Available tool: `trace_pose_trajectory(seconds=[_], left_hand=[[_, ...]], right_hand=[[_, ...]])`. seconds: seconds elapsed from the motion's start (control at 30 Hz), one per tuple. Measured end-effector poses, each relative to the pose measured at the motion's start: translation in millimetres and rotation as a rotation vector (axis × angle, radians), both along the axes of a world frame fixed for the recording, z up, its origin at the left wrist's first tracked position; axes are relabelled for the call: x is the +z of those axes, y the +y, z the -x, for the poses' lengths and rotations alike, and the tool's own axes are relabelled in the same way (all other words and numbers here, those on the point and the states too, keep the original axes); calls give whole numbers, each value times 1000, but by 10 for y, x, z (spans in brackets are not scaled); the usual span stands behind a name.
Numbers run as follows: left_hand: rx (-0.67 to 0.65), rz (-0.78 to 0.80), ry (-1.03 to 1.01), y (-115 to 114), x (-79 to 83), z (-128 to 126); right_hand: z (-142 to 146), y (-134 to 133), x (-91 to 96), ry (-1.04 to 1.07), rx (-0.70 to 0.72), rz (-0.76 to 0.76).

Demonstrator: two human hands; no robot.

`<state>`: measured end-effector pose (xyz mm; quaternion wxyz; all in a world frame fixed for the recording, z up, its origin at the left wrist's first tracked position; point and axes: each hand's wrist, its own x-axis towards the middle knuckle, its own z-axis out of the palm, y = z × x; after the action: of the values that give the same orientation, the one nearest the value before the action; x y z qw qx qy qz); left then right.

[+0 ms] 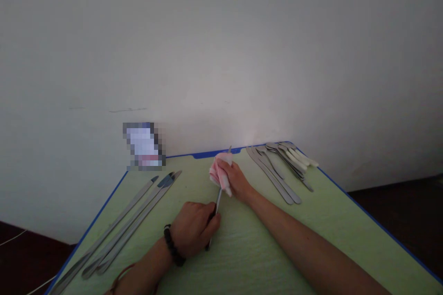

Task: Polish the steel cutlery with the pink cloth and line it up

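My left hand [199, 226], with a dark bead bracelet at its wrist, is closed round the handle of a table knife [218, 199]. The knife slants away from me over the middle of the table, its narrow tip showing past the cloth. A pink and white cloth [219, 173] is folded about the upper part of the knife. My right hand [237, 179] grips that cloth and presses it round the metal; most of the blade is hidden inside it.
Several long metal knives [134, 221] lie at the left of the green table [256, 249]. On the right are more knives [273, 177], dark-handled spoons [287, 161] and white-handled cutlery [301, 156]. A blurred phone-like screen [143, 145] leans at the back left against the wall [221, 55].
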<state>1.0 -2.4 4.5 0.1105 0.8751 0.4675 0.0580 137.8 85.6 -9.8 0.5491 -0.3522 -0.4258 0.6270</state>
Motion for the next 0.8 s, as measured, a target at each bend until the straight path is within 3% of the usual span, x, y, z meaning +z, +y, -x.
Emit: trace_pose_trajectory(seconds=[0.33, 0.43, 0.6, 0.8], left_hand=[[21, -1, -4, -1, -10, -11], [27, 6, -12, -26, -8, -30], [-81, 28, -41, -67, 6, -19], [-184, -18, -106, -40, -49, 52]], right_hand=[[2, -1, -4, 42, -2, 45], [-10, 49, 13, 143, -98, 134], [-50, 166, 24, 390, -256, 243], [-64, 155, -57, 253, -299, 147]])
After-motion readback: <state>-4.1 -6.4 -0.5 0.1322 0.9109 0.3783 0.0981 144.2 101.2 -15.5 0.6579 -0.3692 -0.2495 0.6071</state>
